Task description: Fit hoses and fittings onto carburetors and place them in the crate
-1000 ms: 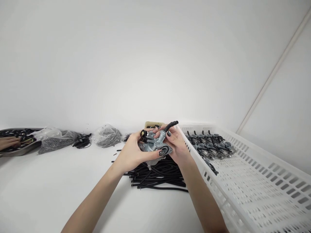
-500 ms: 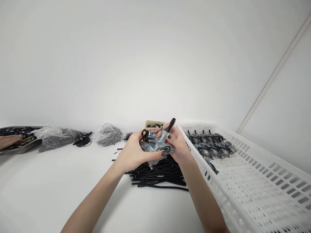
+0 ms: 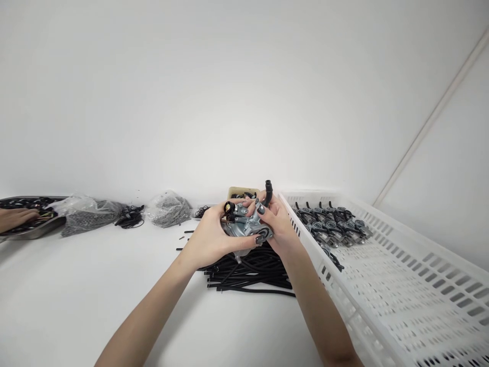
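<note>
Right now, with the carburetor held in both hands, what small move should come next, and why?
Probably press the short black hose further down. It stands upright at the top of the carburetor, the right hand pinches its base, and the left hand steadies the body.
</note>
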Demonstrator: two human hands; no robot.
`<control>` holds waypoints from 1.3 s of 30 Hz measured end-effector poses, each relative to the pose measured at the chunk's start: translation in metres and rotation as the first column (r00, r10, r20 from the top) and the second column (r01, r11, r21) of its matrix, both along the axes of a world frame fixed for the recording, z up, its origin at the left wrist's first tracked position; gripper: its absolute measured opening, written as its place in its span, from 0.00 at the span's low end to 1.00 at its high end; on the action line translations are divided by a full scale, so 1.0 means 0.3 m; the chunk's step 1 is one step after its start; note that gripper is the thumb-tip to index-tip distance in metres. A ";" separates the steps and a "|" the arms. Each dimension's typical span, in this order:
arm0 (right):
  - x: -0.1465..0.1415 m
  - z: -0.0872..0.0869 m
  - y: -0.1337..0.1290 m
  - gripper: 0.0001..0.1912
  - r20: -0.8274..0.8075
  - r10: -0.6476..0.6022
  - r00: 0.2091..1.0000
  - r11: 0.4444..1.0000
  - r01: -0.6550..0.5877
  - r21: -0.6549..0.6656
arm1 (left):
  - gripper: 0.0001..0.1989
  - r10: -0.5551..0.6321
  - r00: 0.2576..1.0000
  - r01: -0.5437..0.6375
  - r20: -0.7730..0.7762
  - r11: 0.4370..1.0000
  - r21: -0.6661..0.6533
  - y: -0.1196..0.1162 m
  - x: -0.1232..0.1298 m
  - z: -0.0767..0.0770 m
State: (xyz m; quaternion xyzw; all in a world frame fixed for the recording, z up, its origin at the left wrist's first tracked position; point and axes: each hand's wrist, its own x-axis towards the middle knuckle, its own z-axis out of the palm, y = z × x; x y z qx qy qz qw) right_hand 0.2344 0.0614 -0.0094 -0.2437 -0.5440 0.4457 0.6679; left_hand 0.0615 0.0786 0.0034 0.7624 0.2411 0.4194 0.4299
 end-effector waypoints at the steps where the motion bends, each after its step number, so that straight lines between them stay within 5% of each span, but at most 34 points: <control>1: -0.001 0.000 0.000 0.25 0.002 -0.005 1.000 1.000 0.005 0.005 | 0.34 0.000 1.000 0.000 -0.002 1.000 0.001 0.000 0.000 0.000; 20: 0.019 0.005 -0.023 0.17 0.015 0.083 0.996 0.994 -0.084 0.068 | 0.33 -0.029 0.997 0.031 0.067 0.999 -0.026 -0.006 0.000 0.009; 27: 0.020 -0.007 -0.009 0.25 0.039 0.040 0.998 0.997 -0.042 0.059 | 0.29 -0.024 0.998 0.025 0.050 1.000 -0.018 -0.018 0.009 0.023; 39: 0.028 0.013 -0.015 0.23 0.080 0.032 0.996 0.998 -0.036 0.055 | 0.34 -0.042 0.997 0.044 0.058 0.998 -0.040 -0.003 0.007 0.007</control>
